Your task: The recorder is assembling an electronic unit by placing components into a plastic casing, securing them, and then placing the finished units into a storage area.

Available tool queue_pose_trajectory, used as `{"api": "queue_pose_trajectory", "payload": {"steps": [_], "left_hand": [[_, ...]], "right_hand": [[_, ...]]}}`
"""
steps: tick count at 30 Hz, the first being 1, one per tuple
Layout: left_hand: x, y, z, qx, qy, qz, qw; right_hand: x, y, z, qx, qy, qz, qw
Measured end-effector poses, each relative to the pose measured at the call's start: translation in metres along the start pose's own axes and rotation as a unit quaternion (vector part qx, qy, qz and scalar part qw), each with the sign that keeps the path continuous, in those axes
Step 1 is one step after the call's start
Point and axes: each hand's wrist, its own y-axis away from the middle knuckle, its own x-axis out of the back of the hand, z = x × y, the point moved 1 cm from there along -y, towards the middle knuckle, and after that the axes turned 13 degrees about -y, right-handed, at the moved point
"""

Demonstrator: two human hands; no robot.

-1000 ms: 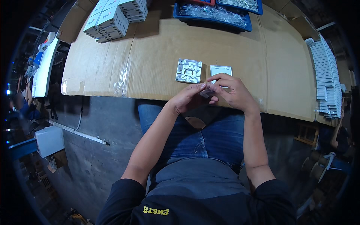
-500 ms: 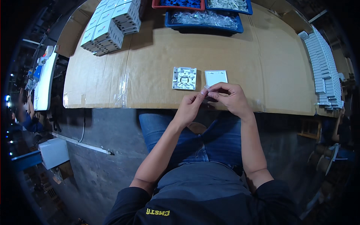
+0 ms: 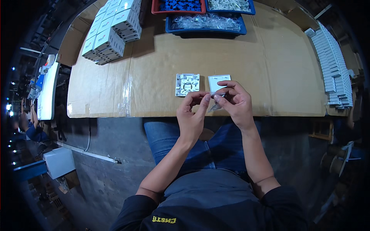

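Note:
Both hands meet just above the table's near edge, over a small clear plastic bag (image 3: 216, 107). My left hand (image 3: 192, 117) pinches the bag's upper edge between thumb and forefinger. My right hand (image 3: 239, 107) grips it from the other side, and part of the bag hangs below these fingers. What the bag contains is too small to tell. Just beyond my left fingers lies a square white plastic housing (image 3: 187, 84), its moulded inside with a round centre facing up. Beside it on the right is a flat white square cover (image 3: 217, 80), partly hidden by my right hand.
Cardboard (image 3: 162, 63) covers the table. White boxes (image 3: 110, 40) are stacked at the far left. At the back are a blue tray (image 3: 206, 34) of clear bags, a red tray (image 3: 179, 12) of blue parts and another blue tray (image 3: 231, 12). White pieces (image 3: 331, 69) line the right edge.
My left fingers have spread into a wider arch while still pinching. More of the clear bag now shows, hanging below my right fingers. The whole view has shifted slightly.

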Motion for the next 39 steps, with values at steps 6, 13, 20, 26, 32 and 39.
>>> {"api": "queue_pose_trajectory", "payload": {"steps": [6,13,20,26,32,39], "left_hand": [[0.001,0.001,-0.001,0.012,-0.005,0.022,1.000],[0.004,-0.002,-0.009,-0.008,-0.036,0.033,0.999],[0.002,-0.003,-0.013,-0.006,0.021,0.003,1.000],[0.006,-0.003,-0.011,0.003,0.000,-0.018,1.000],[0.007,-0.003,-0.017,-0.008,-0.004,-0.008,1.000],[0.010,-0.004,-0.017,-0.007,-0.021,-0.011,1.000]], "right_hand": [[0.012,-0.003,0.017,-0.032,-0.035,0.030,0.998],[0.015,-0.005,0.026,-0.064,-0.112,0.030,0.991],[0.011,-0.007,0.029,-0.057,-0.103,0.011,0.993],[0.009,-0.006,0.029,-0.061,-0.105,0.013,0.992],[0.012,-0.007,0.033,-0.069,-0.122,0.017,0.990],[0.007,-0.007,0.030,-0.051,-0.081,0.021,0.995]]}}
